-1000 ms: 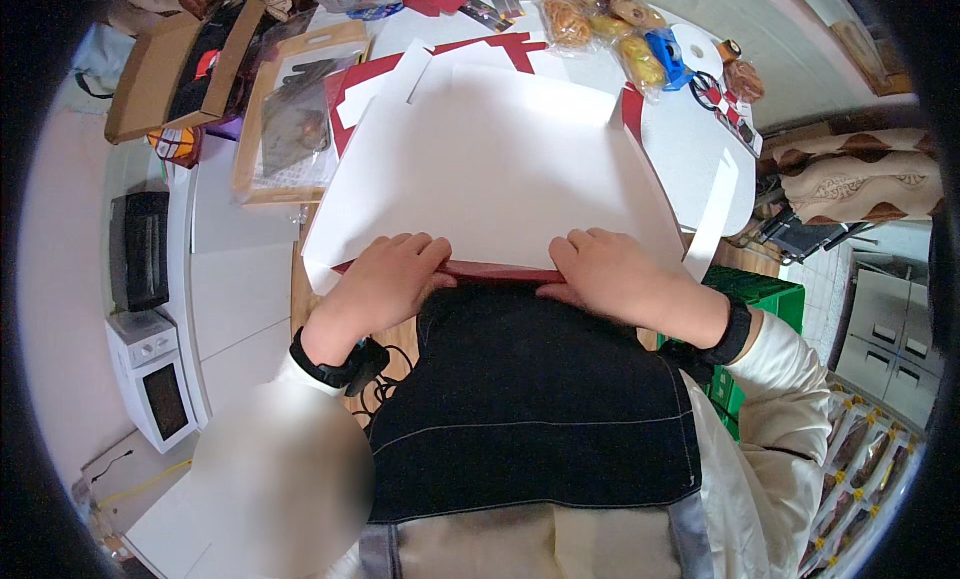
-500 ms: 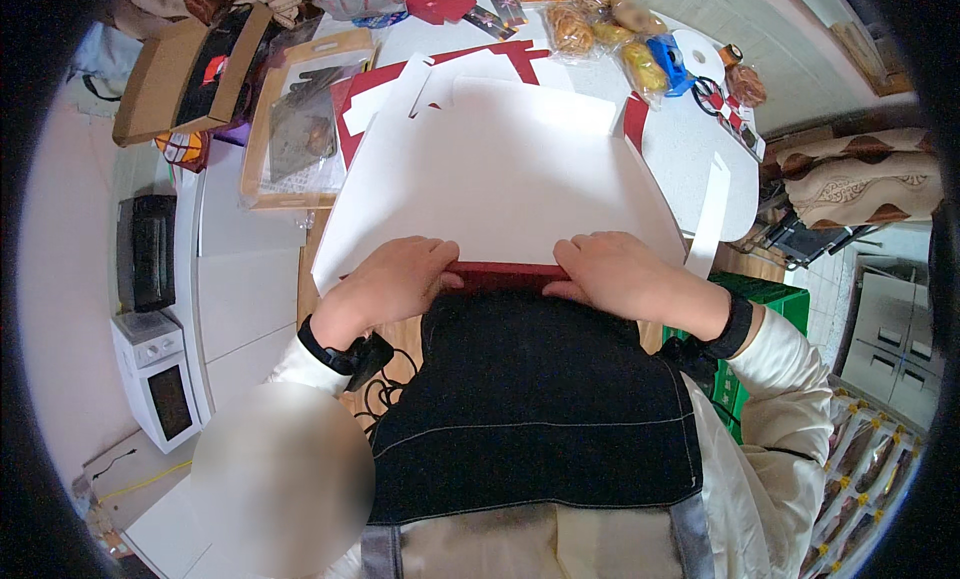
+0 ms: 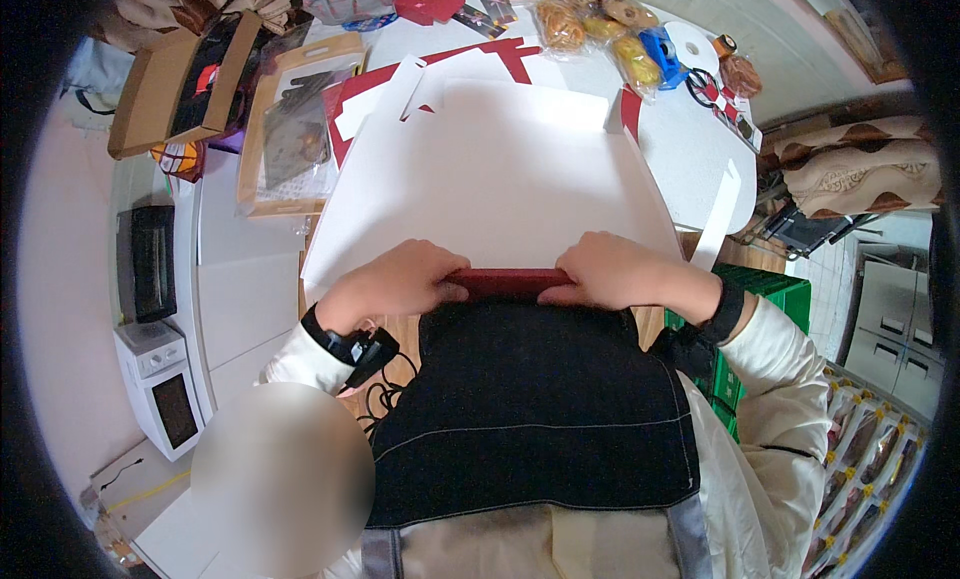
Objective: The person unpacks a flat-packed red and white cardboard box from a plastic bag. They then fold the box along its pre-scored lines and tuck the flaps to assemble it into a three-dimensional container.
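Note:
A large cardboard sheet (image 3: 500, 169), white on the upper face and dark red on the other, lies over the near part of the table. Along its near edge a flap (image 3: 515, 282) is bent so that its red side shows. My left hand (image 3: 405, 279) is closed on the left part of this edge, fingers curled over it and thumb below. On the right part my right hand (image 3: 620, 271) grips in the same way. A strip of red shows between the two hands, close against my black apron (image 3: 540, 399).
On the table (image 3: 690, 184) lie more red-and-white card pieces (image 3: 470, 54), a white strip (image 3: 722, 204), a blue tape dispenser (image 3: 660, 54) and bagged bread (image 3: 563, 27). A wooden tray (image 3: 250, 159) and an open carton (image 3: 150, 89) stand left. A green crate (image 3: 775, 289) is at right.
Both hands have curled tighter around the near edge. More of the flap's red side shows between them, and the sheet sits slightly lower in view.

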The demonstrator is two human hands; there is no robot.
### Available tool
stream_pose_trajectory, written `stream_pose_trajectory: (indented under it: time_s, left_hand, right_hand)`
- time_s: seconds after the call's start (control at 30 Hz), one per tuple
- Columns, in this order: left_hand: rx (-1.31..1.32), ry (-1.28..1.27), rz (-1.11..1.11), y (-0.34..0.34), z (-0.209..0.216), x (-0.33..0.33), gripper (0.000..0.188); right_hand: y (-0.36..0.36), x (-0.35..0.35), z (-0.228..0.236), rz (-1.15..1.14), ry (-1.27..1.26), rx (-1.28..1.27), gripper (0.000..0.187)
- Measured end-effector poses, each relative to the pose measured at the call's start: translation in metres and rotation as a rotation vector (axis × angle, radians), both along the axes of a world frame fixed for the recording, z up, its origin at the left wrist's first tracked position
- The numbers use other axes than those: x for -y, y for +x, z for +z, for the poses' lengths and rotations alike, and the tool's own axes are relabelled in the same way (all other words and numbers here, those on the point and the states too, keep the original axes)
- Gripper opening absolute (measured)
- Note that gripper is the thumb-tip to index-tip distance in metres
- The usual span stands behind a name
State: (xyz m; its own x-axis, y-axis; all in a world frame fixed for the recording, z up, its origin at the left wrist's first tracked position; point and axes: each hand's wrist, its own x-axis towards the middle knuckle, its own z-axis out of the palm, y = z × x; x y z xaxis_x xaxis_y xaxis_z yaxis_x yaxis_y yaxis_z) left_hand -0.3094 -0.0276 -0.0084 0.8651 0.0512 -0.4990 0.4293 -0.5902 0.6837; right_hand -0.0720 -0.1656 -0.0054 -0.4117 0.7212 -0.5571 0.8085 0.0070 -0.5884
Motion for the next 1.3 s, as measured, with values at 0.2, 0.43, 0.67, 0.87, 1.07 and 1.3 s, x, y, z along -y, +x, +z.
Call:
stream_pose_trajectory:
  time_s: [0.2,0.43,0.67,0.87,1.07,1.3]
  left_hand:
    - [-0.199,-0.177,0.037,0.009,-0.002,-0.011,0.032]
    - [-0.321,-0.330,0.174,0.008,-0.004,-0.010,0.037]
    - [-0.096,0.250,0.199,-0.003,0.034,-0.003,0.040]
    - [0.932,1.057,0.822,-0.092,0.040,0.015,0.035]
    - [1.146,0.441,1.810,-0.215,-0.065,0.014,0.041]
    - [0.744,0.064,1.370,-0.164,-0.127,0.007,0.088]
  right_hand:
    - [0.008,-0.008,0.001,-0.004,-0.137,0.005,0.066]
    - [0.035,0.003,0.012,-0.067,-0.261,-0.156,0.045]
    - [0.038,0.010,0.016,-0.057,-0.005,-0.103,0.032]
    - [0.055,0.040,0.036,-0.301,0.033,-0.142,0.029]
    - [0.079,0.058,0.004,-0.327,-0.149,-0.431,0.049]
    - [0.075,0.034,0.052,-0.276,0.181,-0.106,0.075]
